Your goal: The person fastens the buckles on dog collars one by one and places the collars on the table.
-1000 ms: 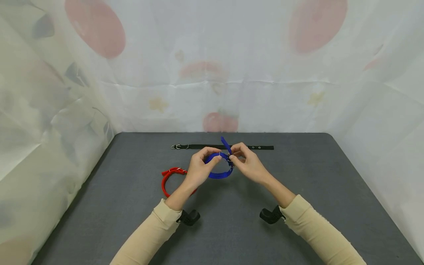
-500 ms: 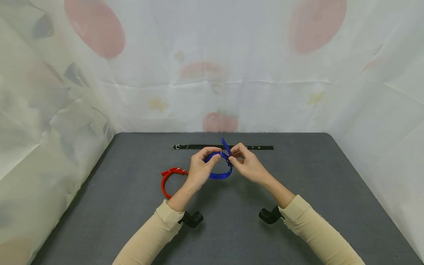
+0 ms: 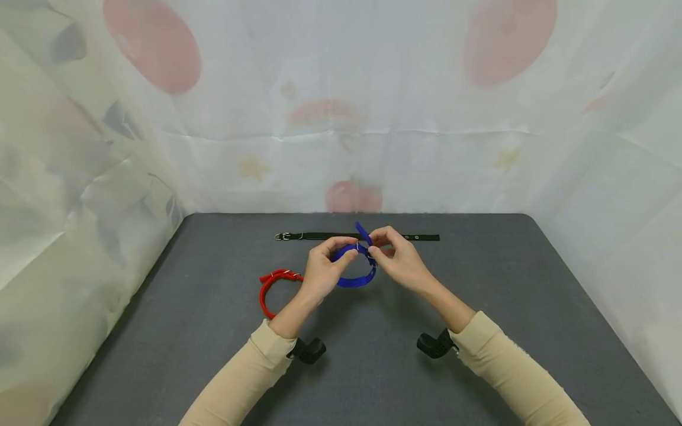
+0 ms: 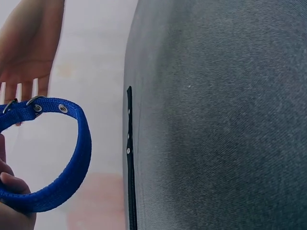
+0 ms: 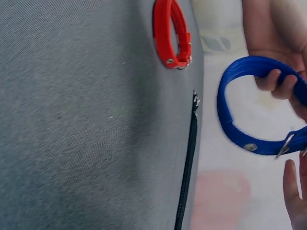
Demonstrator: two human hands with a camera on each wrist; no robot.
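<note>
Both hands hold a blue webbing collar [image 3: 356, 278] bent into a loop a little above the grey table [image 3: 213, 331]. My left hand [image 3: 326, 265] grips the left side of the loop, fingers curled round the strap [image 4: 72, 167]. My right hand [image 3: 393, 255] pinches the strap at the metal buckle [image 5: 284, 145], with the collar's free end [image 3: 363, 232] sticking up between the hands. The eyelets [image 4: 63, 109] show in the left wrist view.
A red collar [image 3: 269, 289] lies buckled in a loop on the table left of my left hand. A black collar [image 3: 341, 236] lies flat and straight just beyond the hands. Patterned white sheeting [image 3: 341, 118] walls in the table on three sides.
The hands and blue collar have shifted very slightly; my right fingers have moved a little at the buckle. The red and black collars have not moved.
</note>
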